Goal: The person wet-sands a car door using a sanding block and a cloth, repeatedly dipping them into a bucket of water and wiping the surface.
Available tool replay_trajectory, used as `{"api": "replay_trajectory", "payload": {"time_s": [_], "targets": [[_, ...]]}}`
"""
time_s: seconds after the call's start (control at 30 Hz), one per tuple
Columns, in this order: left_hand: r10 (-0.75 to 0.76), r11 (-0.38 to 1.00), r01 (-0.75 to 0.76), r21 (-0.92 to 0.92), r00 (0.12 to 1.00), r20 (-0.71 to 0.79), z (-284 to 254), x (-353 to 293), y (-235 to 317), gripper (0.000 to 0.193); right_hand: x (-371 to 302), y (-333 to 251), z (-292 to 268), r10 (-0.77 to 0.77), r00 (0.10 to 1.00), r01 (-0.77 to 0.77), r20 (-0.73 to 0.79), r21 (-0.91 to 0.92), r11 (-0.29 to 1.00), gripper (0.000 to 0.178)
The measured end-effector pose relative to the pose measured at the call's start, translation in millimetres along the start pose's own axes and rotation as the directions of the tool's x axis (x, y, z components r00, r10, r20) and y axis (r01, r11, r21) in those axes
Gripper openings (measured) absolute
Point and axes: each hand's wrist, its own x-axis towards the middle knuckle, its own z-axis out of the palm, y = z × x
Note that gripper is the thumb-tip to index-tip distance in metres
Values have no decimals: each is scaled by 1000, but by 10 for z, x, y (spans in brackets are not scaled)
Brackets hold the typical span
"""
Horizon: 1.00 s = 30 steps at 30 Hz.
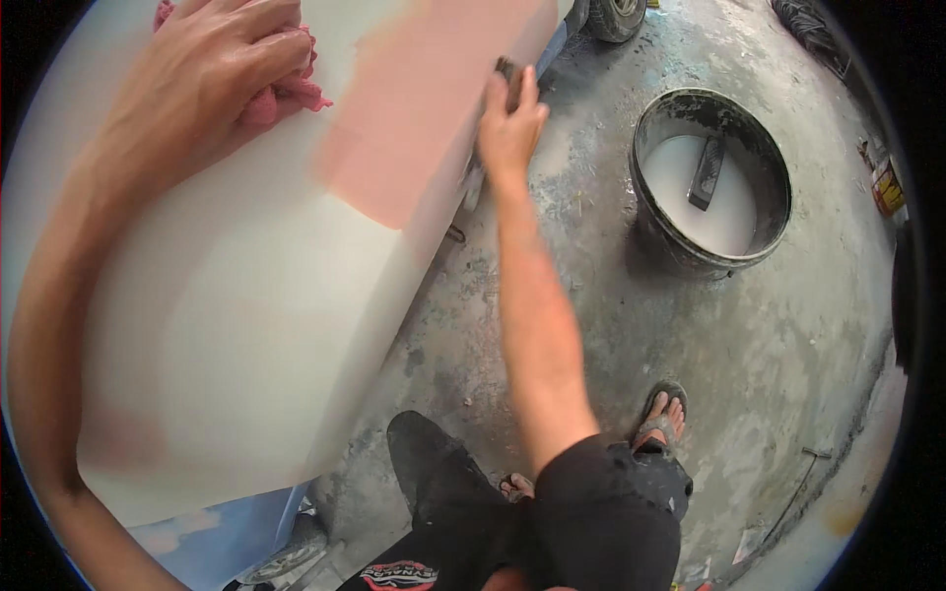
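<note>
A pale car body panel [227,325] fills the left side, with a smooth pink patch [394,128] across its upper part. My left hand [232,64] is closed around a crumpled pinkish-red cloth [281,98], held against the panel at the upper left. At the panel's right edge, beside the pink patch, my right hand [510,133] grips a small dark block [508,74]. Its fingers hide much of the block, so I cannot tell what its face is like.
To the right on the stained concrete floor [591,335] stands a black bucket [645,212] of milky liquid, a dark rectangular block [707,172] resting in it. Beyond the panel is a wheel [616,15]. A can [887,187] stands at the far right. My sandalled foot [662,419] is below the bucket.
</note>
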Motion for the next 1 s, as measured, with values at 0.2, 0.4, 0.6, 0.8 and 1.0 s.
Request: {"api": "replay_trajectory", "payload": {"time_s": [0.2, 0.4, 0.6, 0.8, 1.0], "targets": [[-25, 998, 28, -55, 998, 56, 80, -104, 31, 27, -1363, -13, 54, -203, 979, 203, 2, 71, 977, 69], [20, 1000, -19, -11, 992, 127, 27, -76, 9, 27, -1483, 144, 70, -239, 970, 242, -46, 126, 962, 68], [-3, 999, 8, -44, 993, 117, 123, -72, 42, 26, -637, 394, 137, 92, 994, -89, -52, 59, 994, 67], [-12, 999, 17, -32, 990, 142, 6, -106, 19, 26, -2042, -36, 29, -352, 934, 356, -58, 68, 932, 71], [-8, 1000, 10, -18, 991, 137, 26, 11, 79, 25, -290, 322, 34, 131, 991, -131, 17, -15, 991, 69]]}}
